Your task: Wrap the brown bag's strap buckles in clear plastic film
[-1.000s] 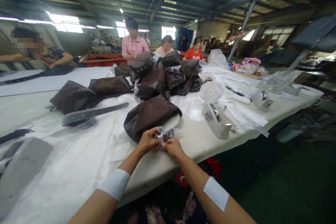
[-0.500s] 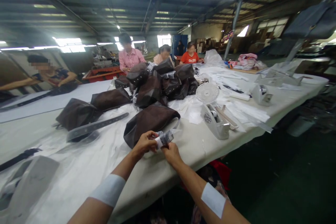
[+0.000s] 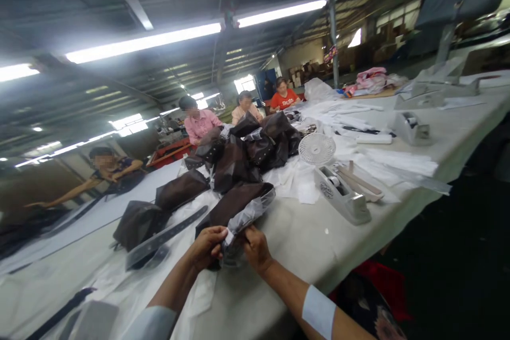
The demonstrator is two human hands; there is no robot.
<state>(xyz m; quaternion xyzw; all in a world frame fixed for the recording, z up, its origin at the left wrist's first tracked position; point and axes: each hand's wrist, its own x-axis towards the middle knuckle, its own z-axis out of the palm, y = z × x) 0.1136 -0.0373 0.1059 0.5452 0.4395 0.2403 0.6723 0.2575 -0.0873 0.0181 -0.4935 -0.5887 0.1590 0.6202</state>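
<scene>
Now, one dark brown handbag (image 3: pixel 235 204) is lying on the pale-covered table (image 3: pixel 303 234), right in front of the hands, its soft body slumping and its near side showing crinkled, shiny clear plastic wrap (image 3: pixel 249 214). The left hand (image 3: pixel 209 247) is pinching a white edge of that wrap between thumb and fingers; the right hand (image 3: pixel 258 249) is curling in from the other side, its fingertips partly hiding, so how firmly it is gripping I cannot tell. Counting up: two more brown handbags (image 3: pixel 181 189) are lying to the left, one plastic-covered strap (image 3: pixel 167 236) with a row of holes is stretching out beside them, and a heap of dark bags (image 3: pixel 255 154) is piling up beyond, overlapping too much for a sure count. One white fan (image 3: pixel 317 149) is standing behind one grey tape dispenser (image 3: pixel 342 196), and four co-workers (image 3: pixel 201 125) are sitting or standing around the far side.
</scene>
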